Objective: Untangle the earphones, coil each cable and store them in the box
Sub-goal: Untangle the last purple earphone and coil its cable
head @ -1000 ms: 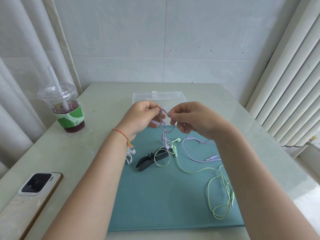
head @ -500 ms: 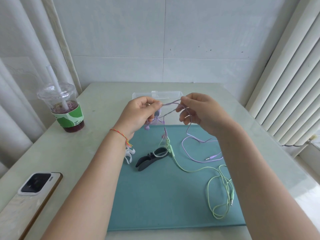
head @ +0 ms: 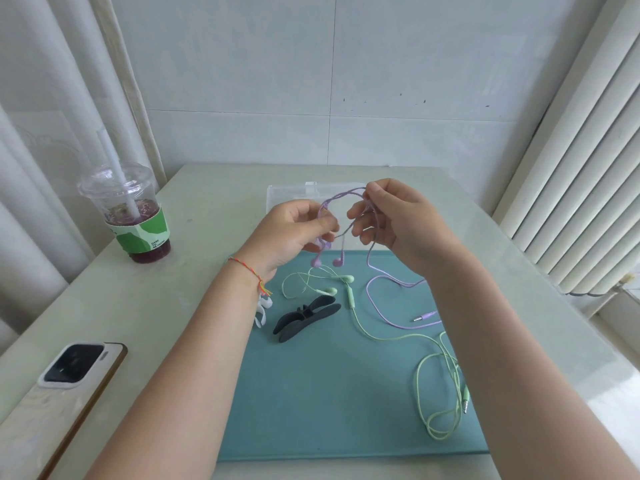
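Purple earphones (head: 341,216) are arching between a pinching left hand (head: 294,233) and right hand (head: 391,223) above the teal mat (head: 329,393); winding even loops, buds first, looks wisest.

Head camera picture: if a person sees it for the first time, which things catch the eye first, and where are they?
First come the two hands raised in the middle: the left hand and right hand pinch the purple earphones, whose buds hang between them. Below lie the green earphones, loose on the teal mat, beside a black cable clip. At far left stands a plastic cup with a dark drink.
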`<control>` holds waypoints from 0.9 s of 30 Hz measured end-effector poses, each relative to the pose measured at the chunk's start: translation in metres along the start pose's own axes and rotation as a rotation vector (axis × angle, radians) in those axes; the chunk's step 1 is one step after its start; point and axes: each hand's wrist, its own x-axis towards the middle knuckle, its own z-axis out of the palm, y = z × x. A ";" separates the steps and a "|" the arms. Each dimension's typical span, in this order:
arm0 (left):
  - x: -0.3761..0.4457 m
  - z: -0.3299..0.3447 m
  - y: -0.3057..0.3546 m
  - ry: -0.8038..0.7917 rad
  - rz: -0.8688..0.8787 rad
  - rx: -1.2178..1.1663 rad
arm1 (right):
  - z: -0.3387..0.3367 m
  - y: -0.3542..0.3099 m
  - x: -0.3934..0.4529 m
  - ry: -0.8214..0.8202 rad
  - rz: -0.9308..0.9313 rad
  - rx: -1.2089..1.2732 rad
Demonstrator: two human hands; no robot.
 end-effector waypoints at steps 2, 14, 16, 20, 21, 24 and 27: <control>-0.002 0.004 0.001 -0.078 0.002 0.061 | 0.000 -0.001 -0.001 -0.014 0.002 0.040; -0.006 0.010 -0.001 -0.210 -0.055 0.086 | -0.004 0.002 0.004 0.037 0.030 0.011; -0.005 0.008 -0.002 -0.173 -0.062 0.020 | -0.006 0.004 0.004 0.020 0.053 -0.108; -0.002 -0.001 -0.003 -0.099 -0.064 -0.168 | -0.012 0.010 0.002 -0.201 0.164 -0.452; -0.002 -0.002 -0.002 -0.090 -0.063 -0.195 | -0.012 0.011 0.001 -0.248 0.183 -0.504; -0.001 -0.004 -0.002 -0.098 -0.053 -0.240 | -0.009 0.011 0.000 -0.289 0.186 -0.604; -0.001 -0.003 -0.003 -0.117 -0.045 -0.258 | -0.007 0.012 0.001 -0.229 0.146 -0.586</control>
